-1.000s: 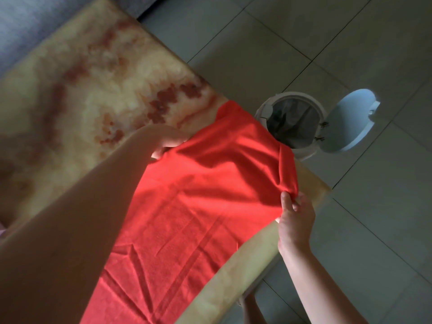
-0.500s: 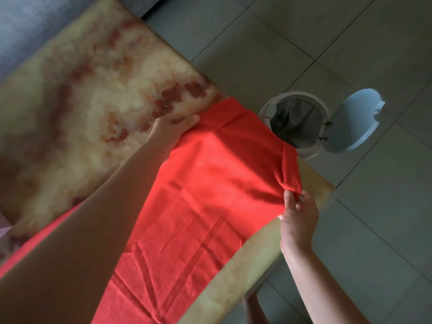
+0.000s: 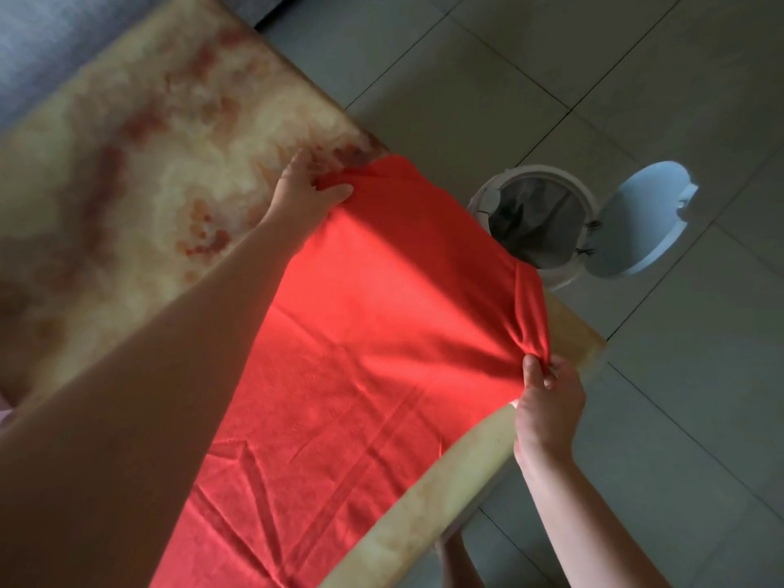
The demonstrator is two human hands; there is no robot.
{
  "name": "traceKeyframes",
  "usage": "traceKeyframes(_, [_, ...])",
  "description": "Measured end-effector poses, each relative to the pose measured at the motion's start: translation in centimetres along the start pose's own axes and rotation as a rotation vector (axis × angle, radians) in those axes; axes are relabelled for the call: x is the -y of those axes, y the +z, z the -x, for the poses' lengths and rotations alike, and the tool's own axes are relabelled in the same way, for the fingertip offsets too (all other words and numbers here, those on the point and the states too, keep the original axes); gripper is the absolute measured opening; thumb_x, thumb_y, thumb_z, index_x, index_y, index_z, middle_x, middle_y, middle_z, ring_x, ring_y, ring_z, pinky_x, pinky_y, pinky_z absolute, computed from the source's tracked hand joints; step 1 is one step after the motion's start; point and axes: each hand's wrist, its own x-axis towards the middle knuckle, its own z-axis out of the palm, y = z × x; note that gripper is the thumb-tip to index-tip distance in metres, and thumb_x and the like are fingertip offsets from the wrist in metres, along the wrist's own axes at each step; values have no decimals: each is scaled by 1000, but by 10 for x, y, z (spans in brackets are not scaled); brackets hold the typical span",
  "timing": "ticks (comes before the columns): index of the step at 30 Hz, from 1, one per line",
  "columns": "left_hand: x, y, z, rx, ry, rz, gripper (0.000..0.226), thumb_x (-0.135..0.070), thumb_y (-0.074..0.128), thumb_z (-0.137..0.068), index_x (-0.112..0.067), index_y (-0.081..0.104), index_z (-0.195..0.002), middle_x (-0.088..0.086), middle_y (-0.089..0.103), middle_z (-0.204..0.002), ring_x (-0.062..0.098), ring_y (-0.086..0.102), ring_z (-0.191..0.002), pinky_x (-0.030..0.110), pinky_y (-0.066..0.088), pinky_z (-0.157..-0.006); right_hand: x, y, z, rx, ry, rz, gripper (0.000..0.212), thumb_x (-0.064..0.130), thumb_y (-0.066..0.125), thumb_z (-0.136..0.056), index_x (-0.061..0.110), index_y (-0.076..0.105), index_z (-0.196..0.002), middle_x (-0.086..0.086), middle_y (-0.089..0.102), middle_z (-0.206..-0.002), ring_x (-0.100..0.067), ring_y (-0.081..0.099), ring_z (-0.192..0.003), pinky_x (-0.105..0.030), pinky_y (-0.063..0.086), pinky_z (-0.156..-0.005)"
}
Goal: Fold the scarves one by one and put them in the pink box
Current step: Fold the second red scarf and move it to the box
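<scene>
As fingers (image 3: pixel 532 371) pinch, scarf (image 3: pixel 382 333) seems taut.

One head-worn camera looks steeply down, close over the worktop (image 3: pixel 127 171). It fills the frame's left, the floor (image 3: pixel 636 78) the right.

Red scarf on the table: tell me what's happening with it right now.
A person has the red scarf spread over the marbled table. The left hand grips its far corner and the right hand pinches the corner at the table's edge, pulling the cloth taut between them. It lies creased and mostly flat, with no finished fold visible. A white bin with its lid open stands on the floor beyond.
</scene>
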Motion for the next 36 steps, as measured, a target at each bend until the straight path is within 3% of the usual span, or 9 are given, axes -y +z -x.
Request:
traceKeyframes(4, [-9,3,-1,6,49,26,40,15,63,-70,-25,56,-71,-12,57,-77,-11,52,-64,7,38,-68,-6,-1,2,22,6,6,3,24,56,-87,22,55,-85,-5,57,-80,-19,50,-71,-56,51,-76])
traceKeyframes(6, [-14,9,0,-17,93,3,41,17,59,-69,-25,58,-68,-14,59,-76,-16,53,-65,4,38,-72,-10,-2,2,30,23,2,10,23,57,-89,16,56,-95,-6,58,-84,-21,52,-73,-56,51,-78])
traceKeyframes(10, [-21,16,-2,-106,143,-138,32,9,52,-69,-14,70,-81,-14,60,-76,-19,51,-65,3,39,-71,0,-6,7,88,76,-55,12,26,58,-94,15,54,-94,-6,57,-90,-14,53,-71,-41,52,-62])
traceKeyframes(14, [-8,13,-5,-37,74,-302,42,-9,64,-81,-9,51,-121,-5,57,-96,8,54,-83,25,46,-77,12,-10,12,227,173,-103,35,27,71,-83,13,54,-111,-2,59,-99,-5,60,-80,-23,52,-62])
traceKeyframes(17, [14,1,-3,15,-63,-549,64,-25,68,-82,-14,35,-136,11,60,-114,31,59,-99,41,49,-85,16,-14,13,289,185,-105,36,11,76,-76,11,55,-106,-9,63,-95,-11,62,-72,-25,55,-64])
traceKeyframes(22, [31,-17,8,-60,-59,-472,55,-17,73,-78,-16,49,-127,10,63,-119,27,59,-111,38,46,-94,10,-11,33,401,152,-78,38,-4,74,-74,11,53,-102,-5,65,-81,-4,62,-61,-30,53,-62])
traceKeyframes(27, [42,-33,15,-194,-56,-330,40,-12,75,-74,-15,60,-111,3,68,-107,17,62,-100,30,49,-88,-1,-7,44,288,78,-24,36,-3,74,-73,15,52,-94,1,60,-72,-10,58,-61,-47,55,-69])
traceKeyframes(31, [36,-37,12,-255,-21,-257,35,-13,75,-72,-18,63,-105,-1,65,-92,12,59,-85,31,51,-83,-4,-16,47,207,120,-122,41,-3,72,-77,12,48,-106,-4,55,-79,-16,55,-70,-27,55,-52])
traceKeyframes(36, [50,-40,15,-90,-55,-421,45,-17,74,-77,-9,56,-117,11,65,-112,25,60,-105,30,46,-86,-6,-12,63,318,151,-133,50,-3,74,-74,10,44,-111,-7,53,-85,-14,56,-67,-23,56,-52])
